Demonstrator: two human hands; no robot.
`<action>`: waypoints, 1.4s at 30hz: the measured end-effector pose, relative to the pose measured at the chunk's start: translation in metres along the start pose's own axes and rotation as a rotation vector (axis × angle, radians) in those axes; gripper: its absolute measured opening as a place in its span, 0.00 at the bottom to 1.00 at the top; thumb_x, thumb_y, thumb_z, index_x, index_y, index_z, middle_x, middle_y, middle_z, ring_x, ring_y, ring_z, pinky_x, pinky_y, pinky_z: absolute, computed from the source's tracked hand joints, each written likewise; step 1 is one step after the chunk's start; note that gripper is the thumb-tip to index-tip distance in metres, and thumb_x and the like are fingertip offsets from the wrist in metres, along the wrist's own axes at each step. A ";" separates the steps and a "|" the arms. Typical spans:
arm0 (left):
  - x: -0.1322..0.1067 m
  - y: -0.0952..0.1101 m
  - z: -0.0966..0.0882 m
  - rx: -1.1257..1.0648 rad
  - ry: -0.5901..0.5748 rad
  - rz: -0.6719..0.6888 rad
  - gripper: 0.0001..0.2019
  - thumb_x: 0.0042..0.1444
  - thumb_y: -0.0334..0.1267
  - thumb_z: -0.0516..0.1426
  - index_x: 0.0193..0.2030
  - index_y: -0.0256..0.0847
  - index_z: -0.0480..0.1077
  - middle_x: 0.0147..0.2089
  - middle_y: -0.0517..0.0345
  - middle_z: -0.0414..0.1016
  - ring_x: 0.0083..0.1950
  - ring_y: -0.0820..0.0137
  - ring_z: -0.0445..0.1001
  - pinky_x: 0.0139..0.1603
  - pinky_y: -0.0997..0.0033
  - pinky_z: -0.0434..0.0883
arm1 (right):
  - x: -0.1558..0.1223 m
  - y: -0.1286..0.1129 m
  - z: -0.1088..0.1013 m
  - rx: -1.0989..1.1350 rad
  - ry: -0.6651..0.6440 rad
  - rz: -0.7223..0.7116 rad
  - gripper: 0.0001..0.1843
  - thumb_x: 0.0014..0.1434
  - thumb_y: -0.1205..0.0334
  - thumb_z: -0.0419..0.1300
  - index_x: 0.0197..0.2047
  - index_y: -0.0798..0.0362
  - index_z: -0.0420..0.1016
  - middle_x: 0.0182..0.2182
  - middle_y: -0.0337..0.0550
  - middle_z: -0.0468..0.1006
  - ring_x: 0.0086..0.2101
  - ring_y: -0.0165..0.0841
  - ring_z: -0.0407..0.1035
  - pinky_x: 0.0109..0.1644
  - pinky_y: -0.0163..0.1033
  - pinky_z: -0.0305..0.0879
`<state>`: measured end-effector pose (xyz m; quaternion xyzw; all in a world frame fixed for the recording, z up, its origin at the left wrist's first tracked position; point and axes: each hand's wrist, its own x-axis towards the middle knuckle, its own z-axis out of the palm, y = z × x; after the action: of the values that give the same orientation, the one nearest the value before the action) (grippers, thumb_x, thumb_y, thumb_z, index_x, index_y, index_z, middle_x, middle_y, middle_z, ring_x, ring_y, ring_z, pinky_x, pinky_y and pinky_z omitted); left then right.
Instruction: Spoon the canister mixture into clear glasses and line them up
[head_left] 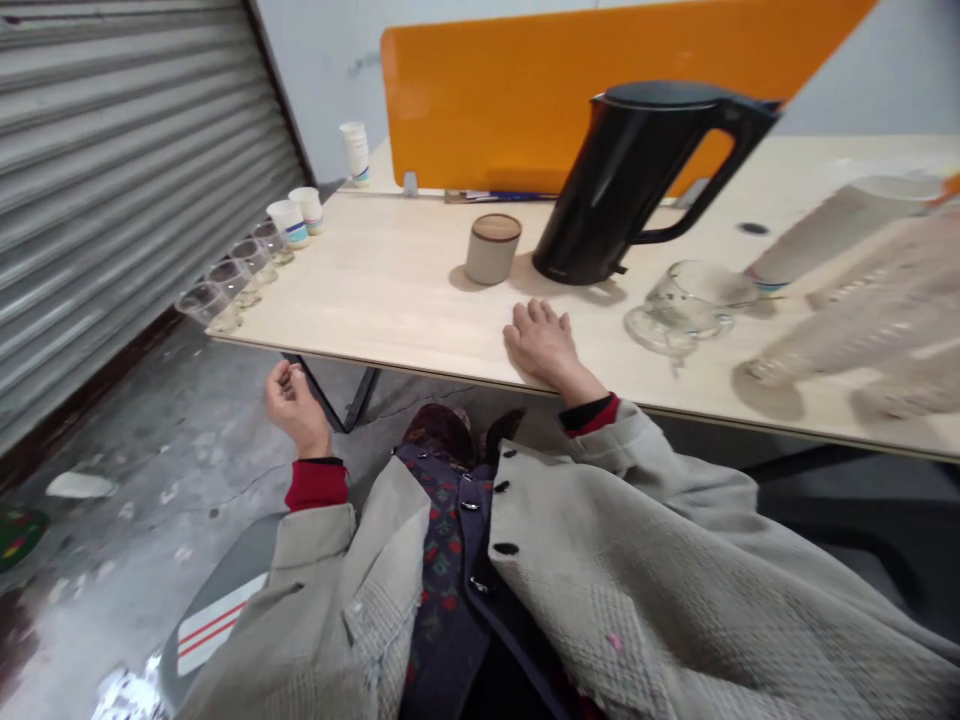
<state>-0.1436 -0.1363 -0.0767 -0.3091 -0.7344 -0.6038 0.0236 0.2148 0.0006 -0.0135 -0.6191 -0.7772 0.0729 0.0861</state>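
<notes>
My left hand (297, 408) hangs in the air just off the table's front edge, its fingers curled in and nothing seen in them. On the pale wooden table (390, 300) my right hand (541, 342) rests palm down near the front edge, fingers stretched forward and touching only the tabletop. Just beyond it stand a grey canister (491, 258) with a wooden lid and a black electric kettle (611, 190), its handle toward the right. To the right of this hand is a clear glass cup (686, 290) on a glass saucer (651, 335).
Several clear plastic cups (229, 278) and two paper cups (289, 222) line the left edge. A paper-cup stack (355, 155) stands behind. At right lie a long cup stack (832, 235) and clear plastic stacks (862, 330). An orange divider (487, 100) crosses the table.
</notes>
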 end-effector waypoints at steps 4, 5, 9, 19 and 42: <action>-0.047 0.064 0.029 -0.075 -0.349 0.423 0.13 0.72 0.46 0.55 0.56 0.45 0.74 0.52 0.49 0.82 0.54 0.62 0.82 0.53 0.60 0.79 | -0.007 -0.004 -0.011 0.000 0.031 -0.045 0.29 0.76 0.56 0.44 0.72 0.60 0.68 0.78 0.65 0.62 0.78 0.56 0.53 0.79 0.70 0.50; -0.052 0.079 0.037 -0.096 -0.440 0.510 0.12 0.72 0.46 0.56 0.55 0.45 0.76 0.51 0.49 0.83 0.53 0.62 0.82 0.52 0.60 0.79 | -0.010 -0.002 -0.013 0.014 0.043 -0.084 0.27 0.75 0.57 0.46 0.69 0.59 0.72 0.76 0.64 0.66 0.76 0.56 0.57 0.79 0.69 0.52; -0.049 0.121 0.081 -0.075 -0.732 0.719 0.12 0.70 0.43 0.57 0.53 0.46 0.79 0.48 0.50 0.84 0.52 0.59 0.81 0.50 0.59 0.79 | -0.027 0.017 -0.023 0.181 0.082 -0.201 0.24 0.74 0.60 0.50 0.65 0.55 0.78 0.68 0.57 0.79 0.67 0.47 0.72 0.74 0.54 0.64; -0.034 0.129 0.160 -0.014 -0.867 0.654 0.13 0.59 0.42 0.61 0.47 0.43 0.82 0.43 0.51 0.82 0.42 0.60 0.80 0.50 0.57 0.79 | -0.124 0.128 -0.096 0.081 0.634 0.354 0.23 0.74 0.55 0.48 0.54 0.49 0.84 0.49 0.51 0.88 0.49 0.46 0.81 0.58 0.48 0.75; -0.032 0.126 0.160 -0.063 -0.837 0.604 0.10 0.55 0.43 0.61 0.42 0.45 0.80 0.40 0.54 0.80 0.38 0.61 0.78 0.47 0.58 0.78 | -0.116 0.219 -0.152 -0.174 0.559 0.514 0.23 0.68 0.61 0.51 0.56 0.52 0.85 0.54 0.54 0.86 0.54 0.49 0.79 0.60 0.52 0.72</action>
<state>-0.0031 0.0048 -0.0231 -0.7232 -0.5402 -0.4165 -0.1082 0.4825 -0.0626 0.0817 -0.7946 -0.5466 -0.1456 0.2205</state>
